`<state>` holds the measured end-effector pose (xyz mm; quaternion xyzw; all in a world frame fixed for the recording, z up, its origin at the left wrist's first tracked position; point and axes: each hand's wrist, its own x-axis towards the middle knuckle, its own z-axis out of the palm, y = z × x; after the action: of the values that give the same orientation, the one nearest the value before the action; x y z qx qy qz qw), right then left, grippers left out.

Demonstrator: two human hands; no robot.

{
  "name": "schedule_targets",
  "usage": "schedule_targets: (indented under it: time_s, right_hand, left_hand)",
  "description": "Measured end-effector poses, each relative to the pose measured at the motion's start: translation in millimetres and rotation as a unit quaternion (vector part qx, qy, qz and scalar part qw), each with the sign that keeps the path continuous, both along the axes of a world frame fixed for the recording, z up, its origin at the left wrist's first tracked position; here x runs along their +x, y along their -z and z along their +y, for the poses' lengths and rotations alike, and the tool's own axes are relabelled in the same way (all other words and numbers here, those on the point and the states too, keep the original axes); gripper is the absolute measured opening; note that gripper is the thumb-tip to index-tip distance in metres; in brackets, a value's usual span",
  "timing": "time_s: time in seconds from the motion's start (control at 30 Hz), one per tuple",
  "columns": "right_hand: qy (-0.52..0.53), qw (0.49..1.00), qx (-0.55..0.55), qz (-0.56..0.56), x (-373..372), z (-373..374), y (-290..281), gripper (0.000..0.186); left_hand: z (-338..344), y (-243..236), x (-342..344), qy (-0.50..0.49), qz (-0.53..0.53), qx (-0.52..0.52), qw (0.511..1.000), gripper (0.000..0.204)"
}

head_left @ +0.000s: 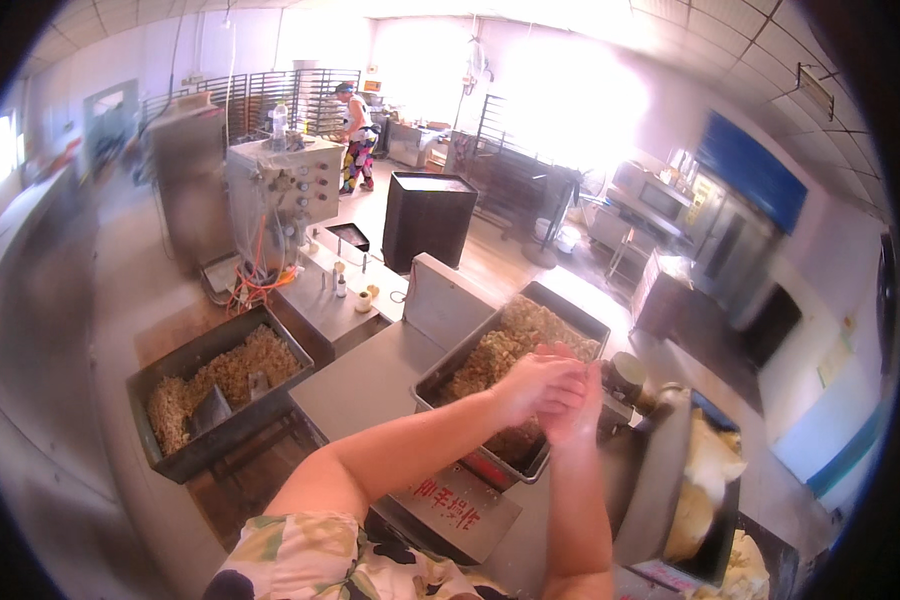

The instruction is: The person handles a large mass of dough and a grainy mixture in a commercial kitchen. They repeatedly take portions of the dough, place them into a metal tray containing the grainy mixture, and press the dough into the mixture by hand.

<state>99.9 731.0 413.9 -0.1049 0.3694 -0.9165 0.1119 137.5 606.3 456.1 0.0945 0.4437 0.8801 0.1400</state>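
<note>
Glare-whitened wall (575, 95), hands (542, 388) over part-hidden tray (569, 308)

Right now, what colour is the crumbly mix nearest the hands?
The crumbly mix is mostly golden tan, best seen in the head view.

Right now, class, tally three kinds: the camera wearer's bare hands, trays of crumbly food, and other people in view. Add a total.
Bare hands, left hand and right hand: 2
Trays of crumbly food, left tray and middle tray: 2
Other people, background person: 1
Total: 5
</note>
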Motion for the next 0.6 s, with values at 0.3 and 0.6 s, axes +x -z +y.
schedule_targets:
  time_s: [0.3,0.6]
  right_hand:
    - [0.126,0.988,-0.029,-0.08,20.1,0.0,-23.0,0.068]
    - [0.141,0.959,0.172,0.178,82.3,29.9,-28.6,0.076]
  left_hand:
    - [6.9,20.7,-17.0,-0.198,0.342,-0.448,0.802,0.062]
    - [-46.0,59.0,-37.1,-0.224,0.258,-0.728,0.595,0.062]
